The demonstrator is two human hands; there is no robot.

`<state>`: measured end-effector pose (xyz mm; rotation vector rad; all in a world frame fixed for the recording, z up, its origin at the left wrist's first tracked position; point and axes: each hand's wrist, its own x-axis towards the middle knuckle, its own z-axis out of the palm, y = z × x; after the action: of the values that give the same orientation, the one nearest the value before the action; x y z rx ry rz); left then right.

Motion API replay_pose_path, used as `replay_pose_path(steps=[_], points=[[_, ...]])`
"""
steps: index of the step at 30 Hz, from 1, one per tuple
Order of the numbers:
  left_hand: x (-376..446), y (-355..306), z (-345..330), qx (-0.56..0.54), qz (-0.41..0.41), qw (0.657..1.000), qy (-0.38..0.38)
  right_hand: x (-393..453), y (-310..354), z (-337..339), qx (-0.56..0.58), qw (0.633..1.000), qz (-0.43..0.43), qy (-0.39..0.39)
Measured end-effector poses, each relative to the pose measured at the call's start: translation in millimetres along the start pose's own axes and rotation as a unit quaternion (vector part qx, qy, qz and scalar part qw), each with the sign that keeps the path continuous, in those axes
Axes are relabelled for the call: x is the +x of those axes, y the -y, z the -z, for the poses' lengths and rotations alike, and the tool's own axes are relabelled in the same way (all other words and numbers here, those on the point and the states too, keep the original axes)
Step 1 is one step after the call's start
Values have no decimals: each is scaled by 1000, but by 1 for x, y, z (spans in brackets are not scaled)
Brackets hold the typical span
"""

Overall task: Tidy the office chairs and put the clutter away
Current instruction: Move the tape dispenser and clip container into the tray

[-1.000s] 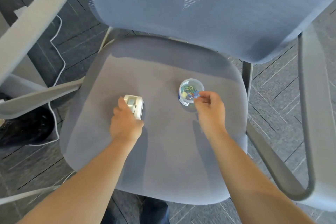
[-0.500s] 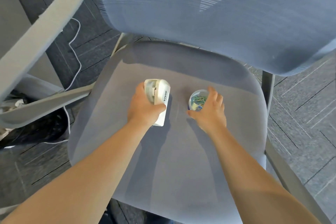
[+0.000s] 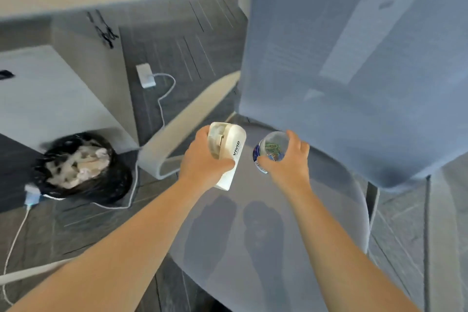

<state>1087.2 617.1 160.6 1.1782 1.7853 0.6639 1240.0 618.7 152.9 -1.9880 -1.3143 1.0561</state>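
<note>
A grey-blue office chair fills the right side, its seat (image 3: 316, 223) bare apart from two hand shadows. My left hand (image 3: 202, 162) grips a white stapler (image 3: 229, 152) marked VIVID, lifted above the seat's front left. My right hand (image 3: 288, 159) holds a small clear round tub of coloured paper clips (image 3: 272, 148), also raised off the seat. The two objects hang side by side, a small gap between them.
The chair's mesh backrest (image 3: 367, 58) rises at the right and its pale armrest (image 3: 182, 119) curves at the left. A black bin with crumpled paper (image 3: 81, 164) stands on the dark carpet. A white charger and cable (image 3: 147, 76) trail over the floor beside a pale cabinet (image 3: 50, 99).
Both hands have lifted the stapler and the paper clip tub off the seat. My view has swung left, bringing the bin, cabinet and charger into sight.
</note>
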Motion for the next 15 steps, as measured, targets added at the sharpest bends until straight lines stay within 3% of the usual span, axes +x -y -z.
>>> replay_pose_path(steps=[7, 15], points=[[-53, -34, 147, -26, -62, 994, -91, -74, 134, -16, 14, 992, 120, 22], [-145, 0, 339, -30, -75, 974, -211, -190, 265, -100, 46, 971, 219, 86]])
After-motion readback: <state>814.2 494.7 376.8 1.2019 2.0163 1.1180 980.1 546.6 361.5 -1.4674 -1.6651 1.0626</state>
